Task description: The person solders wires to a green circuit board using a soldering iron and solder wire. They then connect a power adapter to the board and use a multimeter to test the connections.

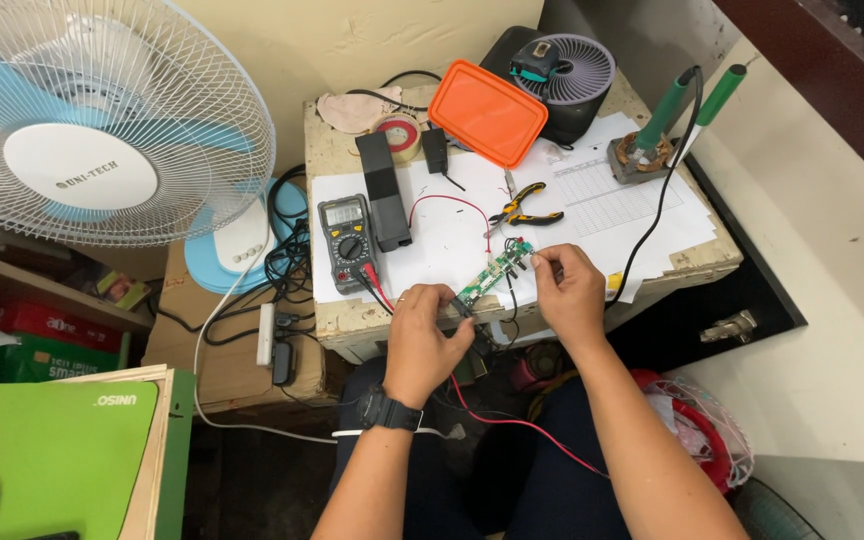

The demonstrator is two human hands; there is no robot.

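At centre frame, the left hand [425, 335] pinches the near end of a narrow green circuit board [492, 272] – thin, stiff, light, probably fragile. Just right, the right hand [570, 290] grips its far end – the edges look the safest hold, above the paper-covered surface [642, 215].

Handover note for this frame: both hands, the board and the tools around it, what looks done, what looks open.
Left hand: grips the near end of the green circuit board, near the table edge.
Right hand: fingertips pinch at the board's far end.
Multimeter sits left, its leads running toward the board; pliers lie behind; soldering irons stand in their holder.
Done: board wired with red and black leads.
Left: cannot tell.
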